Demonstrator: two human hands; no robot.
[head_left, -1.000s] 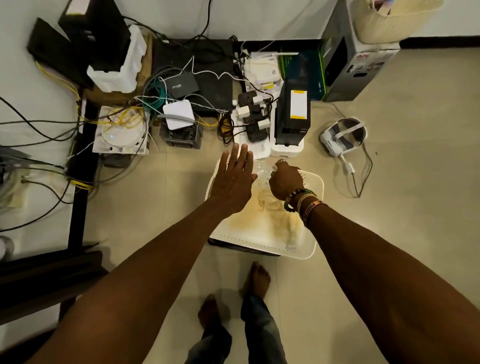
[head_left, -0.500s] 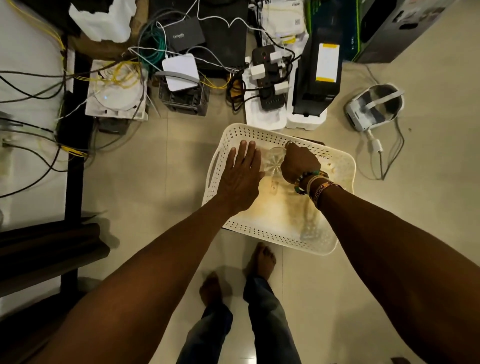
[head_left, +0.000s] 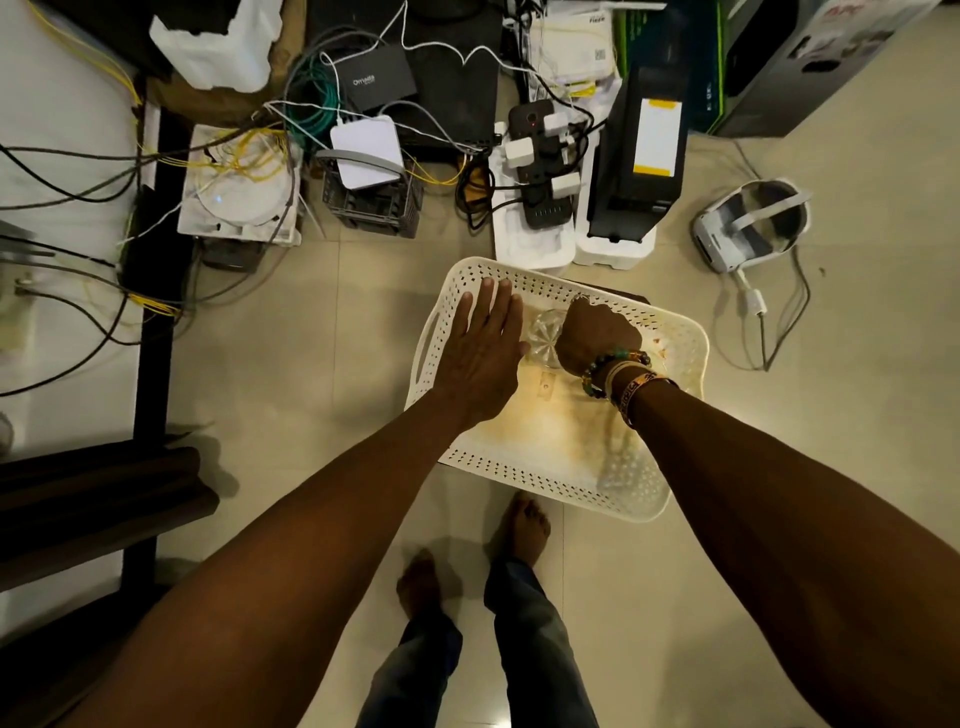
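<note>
A: So, where does the clear glass (head_left: 543, 335) sit?

B: Low inside the white basket (head_left: 519, 462), toward its far wall and a little left of the middle. It looks like ribbed, cut glass. Whether it stands on the basket's bottom or hangs just above it, I cannot tell.

A: And who has it?

B: The right hand (head_left: 597, 338) does. Its fingers curl down over the top and far side of the glass, gripping it from above, and beaded bracelets (head_left: 621, 379) ring that wrist. The left hand (head_left: 483, 353) holds nothing. Its fingers are straight and close together, palm down, with the thumb edge just beside the glass, possibly touching it.

A: Which step is that, would you say?

B: My guess is that the glass is being set into the basket or lifted out of it, with the flat hand steadying things.

A: What does the next move want?

B: A straight, upright path clear of the perforated wall, and a firm grip, since glass is slick. Beyond the basket a loaded power strip (head_left: 540, 171) and a white headset (head_left: 748, 223) lie on the tiled floor. Bare feet (head_left: 524, 525) stand just below the basket's near edge, so a drop would be costly.
</note>
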